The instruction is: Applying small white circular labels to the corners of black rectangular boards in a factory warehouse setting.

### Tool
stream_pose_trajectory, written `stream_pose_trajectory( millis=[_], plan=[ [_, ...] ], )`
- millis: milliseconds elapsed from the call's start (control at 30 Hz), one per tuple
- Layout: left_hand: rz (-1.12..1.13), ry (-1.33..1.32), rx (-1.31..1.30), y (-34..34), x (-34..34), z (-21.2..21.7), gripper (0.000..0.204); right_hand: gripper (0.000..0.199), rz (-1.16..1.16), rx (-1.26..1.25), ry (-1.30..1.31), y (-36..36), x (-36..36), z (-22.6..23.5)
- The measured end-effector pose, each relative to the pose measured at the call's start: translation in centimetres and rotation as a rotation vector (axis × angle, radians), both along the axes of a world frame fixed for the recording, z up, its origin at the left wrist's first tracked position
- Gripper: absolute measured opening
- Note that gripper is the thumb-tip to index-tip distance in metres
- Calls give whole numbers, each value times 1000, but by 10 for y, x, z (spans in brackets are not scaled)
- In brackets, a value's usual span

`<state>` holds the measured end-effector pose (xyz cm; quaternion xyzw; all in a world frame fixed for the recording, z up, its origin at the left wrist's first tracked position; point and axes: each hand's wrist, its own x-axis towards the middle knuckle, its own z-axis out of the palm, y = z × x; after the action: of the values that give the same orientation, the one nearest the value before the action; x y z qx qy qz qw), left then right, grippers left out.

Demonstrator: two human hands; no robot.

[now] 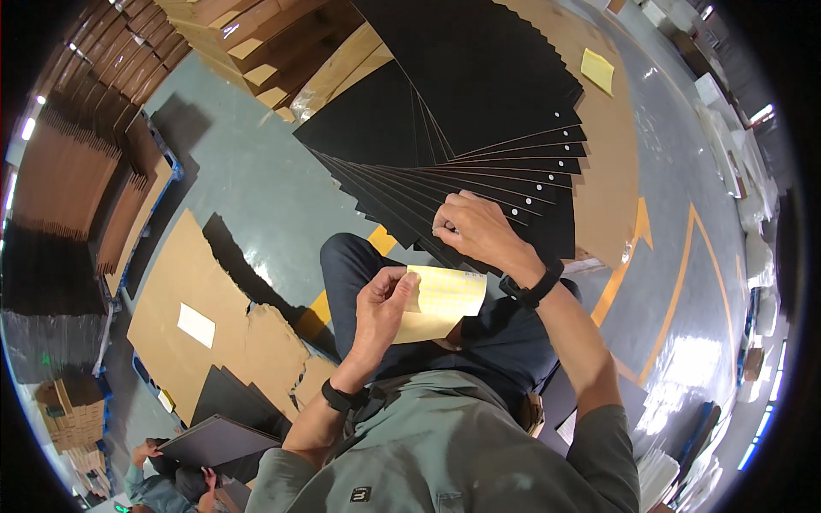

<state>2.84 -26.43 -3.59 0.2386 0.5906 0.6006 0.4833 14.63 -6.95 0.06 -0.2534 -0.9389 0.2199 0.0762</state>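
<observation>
Way over at 9 o'clock there are stacks of flat brown cartons point(64, 175) standing on edge; just in from them a big brown cardboard sheet point(201, 316) lies on the grey floor point(248, 171) with a small white slip point(196, 325) on it. Down at 7 o'clock another person point(167, 483) sits low holding a dark board point(218, 440); that's a co-worker's pair of hands, not the wearer's.

Near the middle, the left hand point(382, 303) is pinched shut on the edge of a yellow sticker sheet point(443, 299), thumb on top and fingers curled behind; the sheet hangs over the person's dark trousers point(496, 333), bending a bit, roughly at 6 o'clock from the fan of black sheets point(479, 128). There's a black band on that wrist.

The right hand point(475, 227) sits at about 12 o'clock from the sticker sheet, close but apart from it; its fingertips are squeezed together on the near edge of the fanned black sheets, gripping that edge as far as I can see; whether there's a sticker under the fingers, can't tell. The black sheets spread out toward 12 o'clock, each with a small white dot near its right end. A second yellow sheet point(598, 70) lies at 1 o'clock on brown cardboard point(611, 171); orange floor lines point(676, 291) run at 3 o'clock.
</observation>
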Motion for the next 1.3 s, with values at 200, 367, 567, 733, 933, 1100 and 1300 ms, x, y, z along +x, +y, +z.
stream_pose_trajectory(
  millis=[200,367,567,733,933,1100,1300],
  plan=[
    [15,4,19,-2,-2,-2,20,13,31,171,51,-1,-9,-4],
    [16,30,27,-3,-4,1,20,18,-237,-208,187,-4,6,12],
    [51,-5,62,-2,-8,4,19,15,13,-416,181,-15,42,25],
    [61,10,68,-2,-8,1,19,17,83,-413,165,-24,52,27],
    [76,9,63,-2,-7,3,20,14,1,-353,189,-35,52,27],
    [88,-27,37,-1,-8,3,23,16,-34,-235,231,-40,50,27],
    [89,-51,57,0,-8,3,24,16,-27,-224,242,-41,50,26]
  ],
)
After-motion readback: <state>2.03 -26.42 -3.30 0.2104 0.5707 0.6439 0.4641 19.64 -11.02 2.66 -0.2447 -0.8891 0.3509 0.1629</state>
